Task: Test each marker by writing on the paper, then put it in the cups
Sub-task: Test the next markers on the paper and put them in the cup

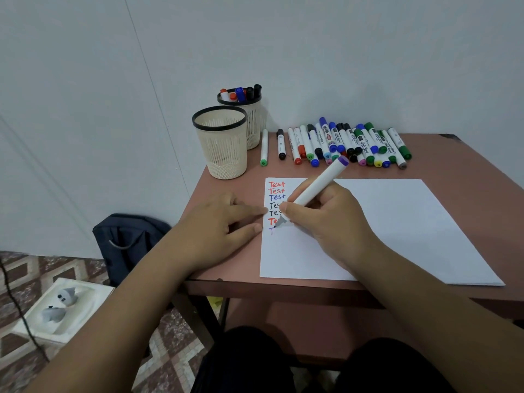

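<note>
On the paper [382,222], the right hand [326,219] pinches a purple marker [317,187] (tip touching); the left hand [224,225] presses flat, fingers straight.

A plain pale grey-white wall [283,46] fills the back, crossed by a thin slanting seam at the left. Against it stands the reddish-brown wooden surface [232,256] on dark legs. The floor [175,344] has brown, maroon and cream diamond-patterned tiles. A dark navy fabric backpack [127,239] leans against the wall beside the surface, near a white moulded foam tray [65,310]. The light is soft and even.
</note>
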{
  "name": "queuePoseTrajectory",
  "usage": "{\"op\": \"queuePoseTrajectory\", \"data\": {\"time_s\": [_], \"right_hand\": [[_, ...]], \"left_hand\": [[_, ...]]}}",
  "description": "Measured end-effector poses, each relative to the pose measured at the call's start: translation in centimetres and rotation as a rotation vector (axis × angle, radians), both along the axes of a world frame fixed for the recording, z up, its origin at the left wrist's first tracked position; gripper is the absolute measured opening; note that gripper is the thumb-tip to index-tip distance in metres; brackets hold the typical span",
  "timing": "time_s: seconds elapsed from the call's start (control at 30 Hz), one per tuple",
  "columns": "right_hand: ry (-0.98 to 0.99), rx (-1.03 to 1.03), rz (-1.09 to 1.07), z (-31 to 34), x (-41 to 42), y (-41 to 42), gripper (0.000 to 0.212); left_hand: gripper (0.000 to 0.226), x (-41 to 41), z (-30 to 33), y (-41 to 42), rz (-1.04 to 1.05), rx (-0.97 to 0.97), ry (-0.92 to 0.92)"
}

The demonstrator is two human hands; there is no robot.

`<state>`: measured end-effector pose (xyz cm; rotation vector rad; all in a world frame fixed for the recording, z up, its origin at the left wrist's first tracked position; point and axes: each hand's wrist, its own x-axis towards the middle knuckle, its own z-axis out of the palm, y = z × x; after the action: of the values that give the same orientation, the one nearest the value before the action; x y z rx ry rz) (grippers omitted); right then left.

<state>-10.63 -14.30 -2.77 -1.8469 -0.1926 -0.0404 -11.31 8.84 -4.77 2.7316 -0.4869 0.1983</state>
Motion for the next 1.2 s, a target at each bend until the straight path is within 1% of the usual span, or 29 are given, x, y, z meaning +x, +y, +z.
{"op": "queuePoseTrajectory", "data": {"time_s": [0.1,0.23,0.33,0.53,0.73,0.93,1.2], "right_hand": [[0.028,0.031,0.005,0.03,-0.16,-0.08,0.012],[0.025,-0.018,0.013,0.08,-0.29,0.01,0.013],[0.006,-0.027,-0.013,0.11,-0.22,-0.02,0.013],[0.037,-0.034,0.007,0.17,-0.32,-0.01,0.014],[0.014,-0.02,-0.063,0.18,-0.18,0.0,0.014],[0.046,-0.021,-0.034,0.12,-0.12,0.07,0.016],[0.039,0.004,-0.076,-0.03,0.03,0.02,0.012]], "left_hand": [[0.055,0.07,-0.06,0.02,-0.005,-0.008,-0.006],[0.057,0.1,-0.07,0.06,-0.005,-0.002,-0.01],[0.053,0.14,-0.17,0.11,-0.012,-0.011,-0.012],[0.059,0.15,-0.16,0.12,-0.004,-0.01,-0.008],[0.055,0.22,-0.2,0.15,-0.003,-0.011,-0.007],[0.047,0.18,-0.2,0.1,-0.012,-0.011,-0.02],[0.047,0.23,-0.08,0.07,-0.013,-0.015,-0.016]]}}
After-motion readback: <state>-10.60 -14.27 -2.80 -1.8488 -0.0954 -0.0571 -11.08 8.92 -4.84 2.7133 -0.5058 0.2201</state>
